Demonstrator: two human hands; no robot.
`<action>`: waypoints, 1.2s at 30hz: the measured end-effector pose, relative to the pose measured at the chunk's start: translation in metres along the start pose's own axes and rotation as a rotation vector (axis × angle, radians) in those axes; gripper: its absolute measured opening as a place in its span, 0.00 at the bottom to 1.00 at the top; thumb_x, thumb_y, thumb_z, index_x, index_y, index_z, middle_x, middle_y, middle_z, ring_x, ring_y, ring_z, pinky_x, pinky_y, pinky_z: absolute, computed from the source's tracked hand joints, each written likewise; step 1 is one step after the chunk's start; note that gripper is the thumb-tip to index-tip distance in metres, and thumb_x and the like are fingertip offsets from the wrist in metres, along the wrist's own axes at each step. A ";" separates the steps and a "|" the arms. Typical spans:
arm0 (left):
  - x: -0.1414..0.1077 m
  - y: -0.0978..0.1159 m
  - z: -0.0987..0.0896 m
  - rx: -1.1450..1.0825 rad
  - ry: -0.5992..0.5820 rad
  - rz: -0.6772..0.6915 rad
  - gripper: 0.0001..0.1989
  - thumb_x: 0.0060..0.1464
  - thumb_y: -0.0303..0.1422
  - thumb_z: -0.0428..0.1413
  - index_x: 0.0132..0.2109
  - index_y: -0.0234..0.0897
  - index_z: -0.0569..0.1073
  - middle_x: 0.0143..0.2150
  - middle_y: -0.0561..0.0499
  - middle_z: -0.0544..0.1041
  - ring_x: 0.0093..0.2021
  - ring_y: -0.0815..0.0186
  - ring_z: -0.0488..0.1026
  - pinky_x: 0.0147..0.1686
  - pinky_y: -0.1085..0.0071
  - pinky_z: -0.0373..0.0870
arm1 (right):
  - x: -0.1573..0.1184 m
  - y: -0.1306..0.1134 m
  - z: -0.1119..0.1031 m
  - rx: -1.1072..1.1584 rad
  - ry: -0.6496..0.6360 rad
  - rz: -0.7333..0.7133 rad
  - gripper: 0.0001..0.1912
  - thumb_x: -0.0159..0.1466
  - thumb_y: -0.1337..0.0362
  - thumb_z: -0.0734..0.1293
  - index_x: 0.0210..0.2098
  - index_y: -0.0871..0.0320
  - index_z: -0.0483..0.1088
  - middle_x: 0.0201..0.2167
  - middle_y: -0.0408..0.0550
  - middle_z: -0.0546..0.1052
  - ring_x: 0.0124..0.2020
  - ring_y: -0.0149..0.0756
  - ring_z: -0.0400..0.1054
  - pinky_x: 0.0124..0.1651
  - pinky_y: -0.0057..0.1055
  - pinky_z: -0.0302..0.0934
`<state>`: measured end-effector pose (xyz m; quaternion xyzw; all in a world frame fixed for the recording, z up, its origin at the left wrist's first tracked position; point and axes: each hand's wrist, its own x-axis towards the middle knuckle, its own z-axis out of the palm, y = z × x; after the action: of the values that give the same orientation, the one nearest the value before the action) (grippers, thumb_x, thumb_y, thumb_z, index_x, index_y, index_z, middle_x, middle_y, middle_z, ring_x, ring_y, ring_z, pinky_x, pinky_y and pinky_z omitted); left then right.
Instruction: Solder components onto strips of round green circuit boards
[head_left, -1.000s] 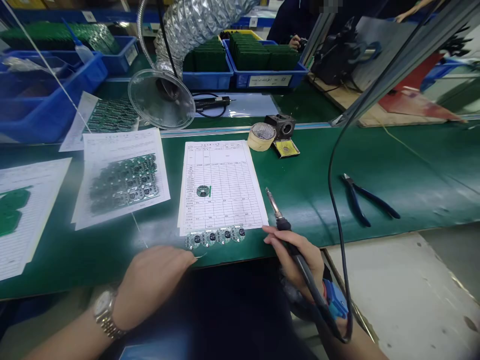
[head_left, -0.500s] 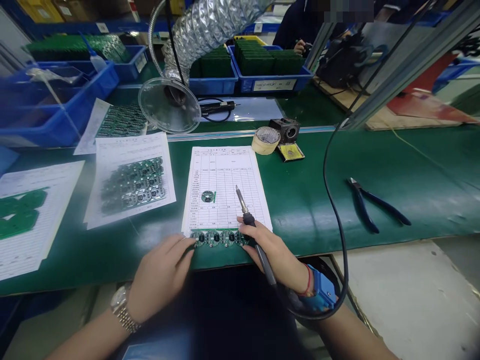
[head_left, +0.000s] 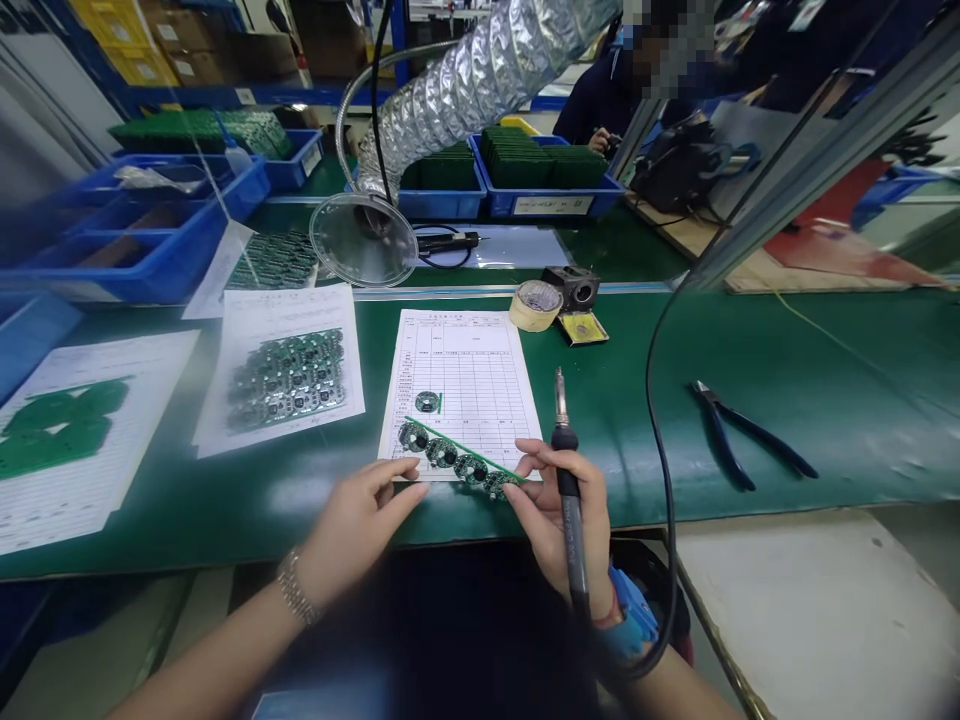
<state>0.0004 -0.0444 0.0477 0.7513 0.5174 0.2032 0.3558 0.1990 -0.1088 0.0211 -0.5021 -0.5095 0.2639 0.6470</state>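
A strip of several round circuit boards (head_left: 470,468) slants over the printed form, its left end higher. My right hand (head_left: 574,510) pinches the strip's right end between thumb and fingers. The same hand also has the soldering iron (head_left: 571,500) against it, tip pointing up and away. Just below the strip's left part, my left hand (head_left: 375,510) is open, thumb and forefinger apart with nothing between them. One small round board (head_left: 428,402) lies by itself on the paper form (head_left: 472,350).
Blue-handled cutters (head_left: 724,430) lie at the right. A tape roll (head_left: 535,304) sits beside a dark metal iron holder (head_left: 574,288). The fume duct's clear hood (head_left: 363,240) hangs at the back. Boards on papers (head_left: 289,375) lie left. The iron's cable (head_left: 664,450) loops past my right wrist.
The strip's left end has swung up and away from my left hand, which has let go. My right hand has moved right and turned, bringing the iron more upright.
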 end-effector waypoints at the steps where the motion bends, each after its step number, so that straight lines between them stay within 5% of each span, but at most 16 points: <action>1: 0.001 0.003 0.001 -0.085 -0.013 -0.043 0.16 0.51 0.42 0.53 0.45 0.38 0.73 0.32 0.51 0.76 0.26 0.68 0.69 0.27 0.72 0.68 | -0.001 -0.003 0.003 0.019 0.017 -0.006 0.20 0.58 0.72 0.65 0.45 0.51 0.55 0.47 0.52 0.65 0.38 0.32 0.64 0.34 0.30 0.68; 4: 0.005 0.008 0.009 -0.413 -0.024 -0.168 0.18 0.50 0.43 0.54 0.44 0.36 0.72 0.35 0.50 0.76 0.31 0.67 0.70 0.29 0.73 0.68 | -0.011 -0.005 0.012 0.062 0.000 -0.019 0.21 0.58 0.73 0.64 0.47 0.51 0.55 0.47 0.52 0.65 0.37 0.32 0.65 0.35 0.31 0.69; 9: 0.018 0.012 0.011 -0.750 -0.042 -0.224 0.15 0.51 0.41 0.53 0.41 0.35 0.68 0.23 0.56 0.65 0.19 0.76 0.57 0.16 0.80 0.52 | -0.024 0.007 0.019 0.031 -0.129 -0.039 0.23 0.57 0.74 0.65 0.48 0.51 0.56 0.46 0.51 0.67 0.45 0.37 0.66 0.40 0.34 0.69; 13: 0.039 0.016 -0.009 -0.510 -0.117 -0.050 0.14 0.54 0.39 0.51 0.44 0.36 0.70 0.33 0.51 0.73 0.31 0.69 0.68 0.30 0.74 0.66 | -0.018 0.015 0.002 -0.091 -0.129 -0.092 0.23 0.56 0.73 0.67 0.47 0.52 0.58 0.42 0.50 0.70 0.54 0.45 0.61 0.49 0.44 0.64; 16: 0.056 0.018 -0.017 -0.159 -0.261 0.102 0.13 0.56 0.37 0.48 0.43 0.39 0.73 0.40 0.51 0.75 0.41 0.63 0.70 0.42 0.68 0.66 | -0.012 0.020 -0.013 -0.163 -0.081 -0.063 0.21 0.57 0.73 0.66 0.47 0.53 0.58 0.46 0.53 0.68 0.53 0.45 0.62 0.50 0.46 0.63; 22: 0.062 0.017 0.006 0.467 -0.356 0.343 0.13 0.57 0.31 0.45 0.40 0.41 0.75 0.38 0.49 0.76 0.41 0.58 0.70 0.40 0.62 0.66 | -0.008 0.022 -0.026 -0.367 -0.096 -0.130 0.19 0.58 0.73 0.64 0.47 0.55 0.59 0.40 0.51 0.72 0.56 0.44 0.59 0.55 0.48 0.58; 30: 0.029 0.003 -0.001 0.358 -0.195 0.405 0.17 0.60 0.27 0.39 0.53 0.36 0.63 0.37 0.47 0.75 0.37 0.63 0.72 0.35 0.68 0.69 | -0.007 0.014 -0.038 -0.419 -0.110 -0.190 0.14 0.58 0.75 0.64 0.42 0.57 0.65 0.38 0.49 0.75 0.47 0.42 0.68 0.50 0.40 0.64; 36: 0.013 -0.004 0.002 0.369 -0.107 0.533 0.11 0.60 0.32 0.44 0.38 0.38 0.70 0.26 0.52 0.74 0.26 0.68 0.71 0.27 0.74 0.66 | -0.011 0.010 -0.040 -0.337 -0.143 -0.210 0.18 0.56 0.79 0.64 0.43 0.55 0.66 0.35 0.47 0.76 0.36 0.37 0.72 0.41 0.35 0.67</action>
<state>0.0040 -0.0327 0.0427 0.9216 0.3112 0.1523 0.1746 0.2336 -0.1300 0.0089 -0.5274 -0.6406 0.1407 0.5401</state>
